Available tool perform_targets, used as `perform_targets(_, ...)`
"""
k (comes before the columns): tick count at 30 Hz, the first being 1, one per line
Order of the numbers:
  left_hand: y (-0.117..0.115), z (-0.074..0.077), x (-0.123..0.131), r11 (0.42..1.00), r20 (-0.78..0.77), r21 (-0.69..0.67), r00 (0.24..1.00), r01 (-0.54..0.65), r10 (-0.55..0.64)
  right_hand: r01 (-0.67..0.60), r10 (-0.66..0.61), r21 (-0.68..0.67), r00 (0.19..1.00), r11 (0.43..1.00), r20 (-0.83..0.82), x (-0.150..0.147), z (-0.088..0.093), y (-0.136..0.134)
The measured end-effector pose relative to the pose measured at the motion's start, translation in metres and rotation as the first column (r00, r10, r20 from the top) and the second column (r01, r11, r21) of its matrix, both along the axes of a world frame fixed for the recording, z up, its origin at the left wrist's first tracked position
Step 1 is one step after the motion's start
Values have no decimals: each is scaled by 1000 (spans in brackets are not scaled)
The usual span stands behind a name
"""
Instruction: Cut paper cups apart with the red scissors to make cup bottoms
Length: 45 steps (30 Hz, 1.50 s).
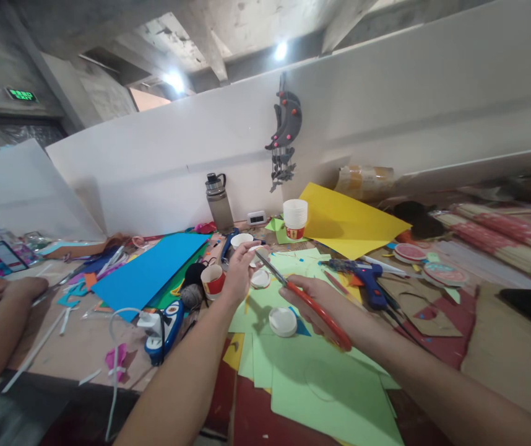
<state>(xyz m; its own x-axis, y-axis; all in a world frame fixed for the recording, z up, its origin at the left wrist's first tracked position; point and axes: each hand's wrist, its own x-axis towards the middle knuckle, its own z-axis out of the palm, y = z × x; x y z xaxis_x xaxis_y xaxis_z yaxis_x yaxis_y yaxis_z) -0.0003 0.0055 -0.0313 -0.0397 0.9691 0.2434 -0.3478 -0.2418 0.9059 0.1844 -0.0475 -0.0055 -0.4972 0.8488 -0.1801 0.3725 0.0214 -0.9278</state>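
Note:
My right hand (309, 300) grips red-handled scissors (319, 313), whose metal blades point up and left toward my other hand. Between the fingers of my left hand (240, 269) is a small white piece (257, 253), near the blade tips. Below the hands lie light green paper sheets (325, 384), with a white round disc (283, 322) on them and a second white disc (260, 279) further back. A red and white paper cup (213, 282) stands left of my left hand, and a white cup (242, 240) is behind it.
A blue glue gun (370, 282) lies on the right. Stacked paper cups (295, 218), yellow paper (353, 226) and a bottle (220, 201) are at the back. Blue paper (151, 272) and a white plug (150, 323) lie left. Another person's arm (8, 328) rests at far left.

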Motion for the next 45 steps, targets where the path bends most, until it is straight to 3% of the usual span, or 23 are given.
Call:
perform_targets(5, 2, 1, -2, 1000, 42, 22, 999, -14, 13, -67, 76, 107, 993, 992, -86, 3, 3, -3)
perform_targets(12, 1, 4, -7, 1000, 40, 26, 999, 0, -1, -103, 103, 9, 994, 995, -34, 7, 25, -11)
perform_targets(18, -2, 6, -4, 999, 49, 20, 998, 24, -25, -50, 49, -4, 990, 999, -132, 8, 23, -9)
perform_targets(32, -1, 4, -3, 999, 28, 18, 999, 41, -41, -57, 41, -80, 982, 995, -186, 7, 19, -8)
perform_targets(45, -2, 4, -2, 999, 42, 20, 998, 46, -47, -51, 40, -49, 979, 998, -200, 9, 14, -7)
